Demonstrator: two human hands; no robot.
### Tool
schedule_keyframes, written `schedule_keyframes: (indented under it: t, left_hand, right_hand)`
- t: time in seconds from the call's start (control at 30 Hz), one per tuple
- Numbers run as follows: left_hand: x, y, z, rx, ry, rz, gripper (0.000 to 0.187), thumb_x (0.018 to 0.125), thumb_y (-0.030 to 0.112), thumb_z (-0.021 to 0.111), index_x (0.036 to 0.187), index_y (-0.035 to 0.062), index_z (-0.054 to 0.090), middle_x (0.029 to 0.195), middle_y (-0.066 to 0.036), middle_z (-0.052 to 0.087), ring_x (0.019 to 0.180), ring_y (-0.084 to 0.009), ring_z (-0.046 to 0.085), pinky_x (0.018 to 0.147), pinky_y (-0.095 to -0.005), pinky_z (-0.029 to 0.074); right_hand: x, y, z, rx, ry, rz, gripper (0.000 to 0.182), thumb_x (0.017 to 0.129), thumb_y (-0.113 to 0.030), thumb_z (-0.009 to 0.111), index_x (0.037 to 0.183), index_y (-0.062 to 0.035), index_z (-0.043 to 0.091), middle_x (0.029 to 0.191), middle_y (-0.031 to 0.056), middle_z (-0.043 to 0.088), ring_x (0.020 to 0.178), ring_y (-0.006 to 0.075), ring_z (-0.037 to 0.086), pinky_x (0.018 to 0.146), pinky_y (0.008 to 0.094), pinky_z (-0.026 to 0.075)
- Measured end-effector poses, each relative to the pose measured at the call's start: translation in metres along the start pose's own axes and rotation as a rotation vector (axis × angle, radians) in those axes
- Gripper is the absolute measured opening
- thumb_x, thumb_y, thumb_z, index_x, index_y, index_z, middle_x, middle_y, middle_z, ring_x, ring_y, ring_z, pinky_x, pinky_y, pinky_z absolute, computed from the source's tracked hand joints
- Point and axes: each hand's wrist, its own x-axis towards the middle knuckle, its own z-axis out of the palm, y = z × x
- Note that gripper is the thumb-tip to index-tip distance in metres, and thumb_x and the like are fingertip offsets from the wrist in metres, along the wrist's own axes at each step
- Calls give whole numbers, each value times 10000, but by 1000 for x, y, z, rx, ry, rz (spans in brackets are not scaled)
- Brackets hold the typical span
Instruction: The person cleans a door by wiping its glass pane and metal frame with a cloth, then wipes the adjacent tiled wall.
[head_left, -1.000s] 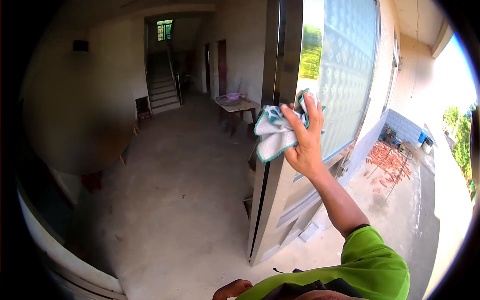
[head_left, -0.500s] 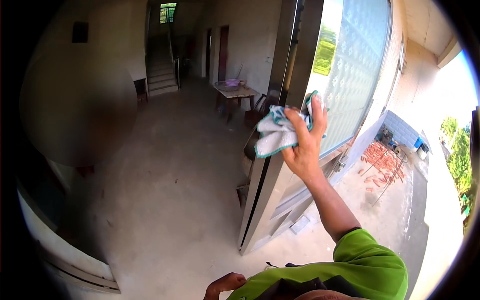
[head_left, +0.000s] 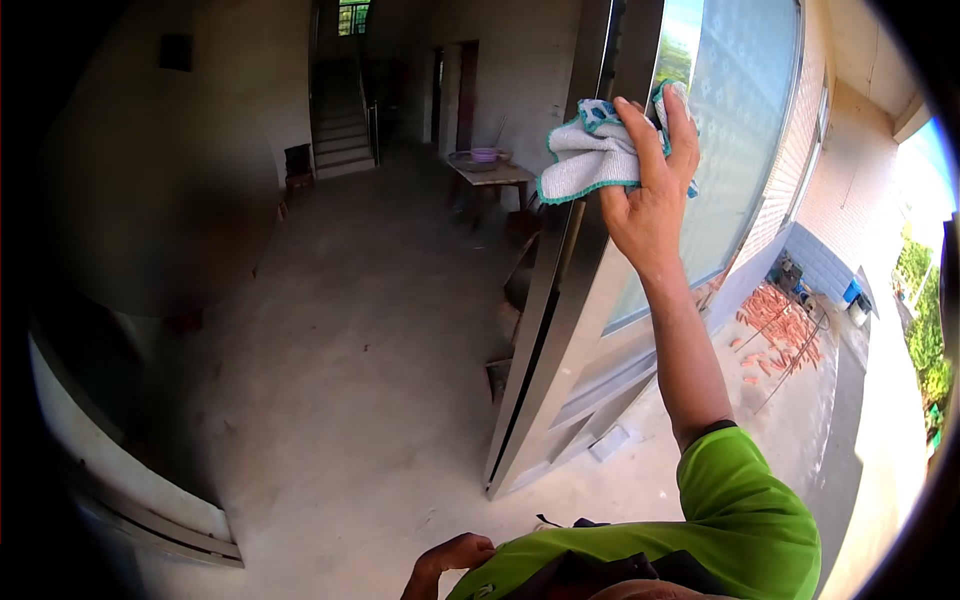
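Note:
My right hand (head_left: 655, 205) is raised and closed on a white cloth (head_left: 590, 160) with teal edging and a blue pattern. It presses the cloth against the upper edge of a metal-framed door (head_left: 575, 345), and part of the cloth hangs off to the left. Beside my fingers is the door's frosted, patterned glass pane (head_left: 740, 120). Low in the view, my left hand (head_left: 455, 555) rests at my waist against the green shirt (head_left: 640, 545). Its fingers are hidden, so I cannot see whether it holds anything.
Inside, a table (head_left: 490, 172) carries a purple basin (head_left: 484, 155). Stairs (head_left: 342, 140) rise at the back. Outside on the right, orange-red pieces (head_left: 780, 325) lie spread on the ground. A door track (head_left: 190, 545) runs at lower left.
My right hand and the cloth have moved up along the door's edge. The camera view has shifted slightly. My left hand stays at my waist.

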Motion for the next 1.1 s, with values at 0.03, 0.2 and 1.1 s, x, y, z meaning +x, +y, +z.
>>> schedule_keyframes:
  t: [0.03, 0.2, 1.1]
  left_hand:
    - [-1, -2, 1, 4, 7, 22, 318, 941, 303, 559, 965, 11, 683, 814, -42, 665, 768, -128, 576, 745, -308, 484]
    - [-4, 3, 1, 23, 33, 54, 322, 935, 305, 561, 984, 12, 686, 845, -54, 676, 789, -141, 587, 760, -314, 488]
    - [1, -8, -11, 9, -20, 128, 328, 915, 300, 555, 974, 7, 691, 837, -105, 686, 775, -159, 584, 755, -333, 484]
  right_hand:
    - [-13, -6, -3, -9, -27, 18, 583, 690, -50, 588, 1267, -126, 630, 1486, 216, 363, 1390, 438, 314, 1173, 564, 193]
    - [-95, -20, -24, 32, -230, 69, 602, 689, -78, 606, 1287, -140, 626, 1547, 206, 280, 1438, 437, 238, 1183, 583, 153]
    - [-11, 3, -9, 70, -130, -49, 601, 777, -31, 523, 1370, -118, 576, 1564, 194, 310, 1452, 379, 278, 1193, 457, 187]
